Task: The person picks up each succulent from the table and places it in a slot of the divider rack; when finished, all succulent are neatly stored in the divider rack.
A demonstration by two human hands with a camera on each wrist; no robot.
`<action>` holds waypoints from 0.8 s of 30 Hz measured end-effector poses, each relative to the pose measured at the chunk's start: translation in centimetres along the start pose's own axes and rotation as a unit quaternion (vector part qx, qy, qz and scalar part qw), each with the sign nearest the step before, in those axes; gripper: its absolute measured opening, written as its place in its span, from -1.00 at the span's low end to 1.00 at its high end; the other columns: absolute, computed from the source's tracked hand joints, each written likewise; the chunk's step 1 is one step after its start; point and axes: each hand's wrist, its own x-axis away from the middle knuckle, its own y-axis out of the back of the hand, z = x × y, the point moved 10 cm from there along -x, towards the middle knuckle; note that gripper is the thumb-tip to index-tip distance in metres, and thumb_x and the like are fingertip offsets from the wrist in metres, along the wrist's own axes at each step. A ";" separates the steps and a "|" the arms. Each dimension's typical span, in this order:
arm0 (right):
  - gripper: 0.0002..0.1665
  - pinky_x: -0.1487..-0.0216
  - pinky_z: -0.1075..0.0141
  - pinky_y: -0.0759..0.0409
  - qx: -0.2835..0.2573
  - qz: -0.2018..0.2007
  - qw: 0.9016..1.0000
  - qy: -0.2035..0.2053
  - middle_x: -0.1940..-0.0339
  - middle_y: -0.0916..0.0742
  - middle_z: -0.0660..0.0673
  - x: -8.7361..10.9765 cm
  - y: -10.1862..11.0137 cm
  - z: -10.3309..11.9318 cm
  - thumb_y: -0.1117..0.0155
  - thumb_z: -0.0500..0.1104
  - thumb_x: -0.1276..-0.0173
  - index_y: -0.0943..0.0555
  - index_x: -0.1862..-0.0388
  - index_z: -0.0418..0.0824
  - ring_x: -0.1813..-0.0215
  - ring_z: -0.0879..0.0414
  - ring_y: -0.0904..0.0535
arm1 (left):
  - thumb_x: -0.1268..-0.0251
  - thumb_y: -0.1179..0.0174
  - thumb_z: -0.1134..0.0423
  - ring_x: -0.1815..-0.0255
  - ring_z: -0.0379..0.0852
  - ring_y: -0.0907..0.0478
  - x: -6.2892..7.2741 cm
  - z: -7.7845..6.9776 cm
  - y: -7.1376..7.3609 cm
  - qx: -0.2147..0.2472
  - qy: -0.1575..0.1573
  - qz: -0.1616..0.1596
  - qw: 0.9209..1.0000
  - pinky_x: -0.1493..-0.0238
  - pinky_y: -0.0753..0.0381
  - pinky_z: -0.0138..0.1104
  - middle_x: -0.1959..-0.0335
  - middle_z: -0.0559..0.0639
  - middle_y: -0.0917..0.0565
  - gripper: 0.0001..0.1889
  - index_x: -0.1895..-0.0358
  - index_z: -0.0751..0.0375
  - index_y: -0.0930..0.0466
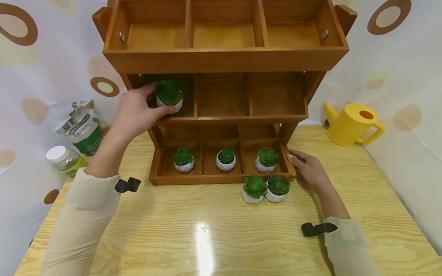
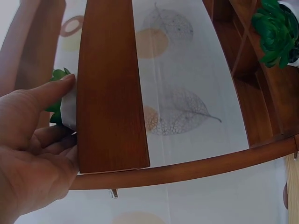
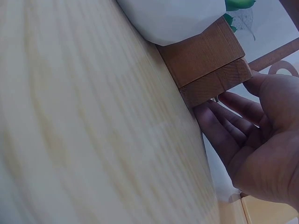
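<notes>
A three-tier wooden plant shelf [image 1: 221, 60] with divided trays stands on the table. My left hand [image 1: 138, 109] grips a small potted succulent [image 1: 170, 92] at the left compartment of the middle tier, thumb on the white pot. From the left wrist view, part of that pot is hidden behind a wooden board [image 2: 112, 93]. At the bottom tier's right end, my right hand [image 1: 310, 169] holds the tray's side, thumb at the upper corner [image 3: 243, 70] and fingers lower down. Each bottom compartment contains one potted succulent: left [image 1: 183, 159], middle [image 1: 226, 159] and right [image 1: 267, 160].
Two more potted succulents [image 1: 253, 189] [image 1: 277, 188] sit side by side in front of the bottom tray's right part. A yellow watering can [image 1: 352, 124] stands at the right. To the left are a clipped green-and-white bag [image 1: 84, 130] and a white-capped bottle [image 1: 65, 159].
</notes>
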 end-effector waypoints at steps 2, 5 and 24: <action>-0.14 -0.41 -0.02 -0.49 0.000 0.000 1.000 0.000 -0.48 -0.49 -0.32 0.0 0.0 0.1 0.06 0.33 -0.57 -0.21 -0.63 -0.14 -0.41 -0.21 -0.51 | -0.27 -0.39 -0.02 -0.25 0.20 -0.57 -0.1 -0.2 -0.1 -0.009 -0.005 0.001 1.000 -0.27 -0.54 0.09 -0.22 0.22 -0.66 -0.34 -0.39 0.16 -0.50; -0.16 -0.24 0.26 -0.61 0.002 -0.003 1.000 0.007 -0.45 -0.53 -0.32 0.1 0.0 0.4 0.05 0.31 -0.58 -0.24 -0.61 -0.16 -0.32 -0.11 -0.60 | -0.28 -0.39 0.02 -0.23 0.22 -0.58 -0.2 -0.4 -0.3 -0.018 -0.012 0.001 1.000 -0.26 -0.54 0.11 -0.21 0.24 -0.66 -0.35 -0.39 0.16 -0.50; -0.16 0.03 0.59 -0.57 -0.016 -0.005 1.000 0.015 -0.44 -0.52 -0.36 0.1 0.2 0.2 0.02 0.29 -0.57 -0.25 -0.61 -0.19 -0.08 0.29 -0.65 | -0.28 -0.36 0.11 -0.32 0.30 -0.50 0.4 -0.3 -1.0 -0.011 0.025 0.008 1.000 -0.35 -0.43 0.18 -0.27 0.27 -0.61 -0.33 -0.44 0.17 -0.42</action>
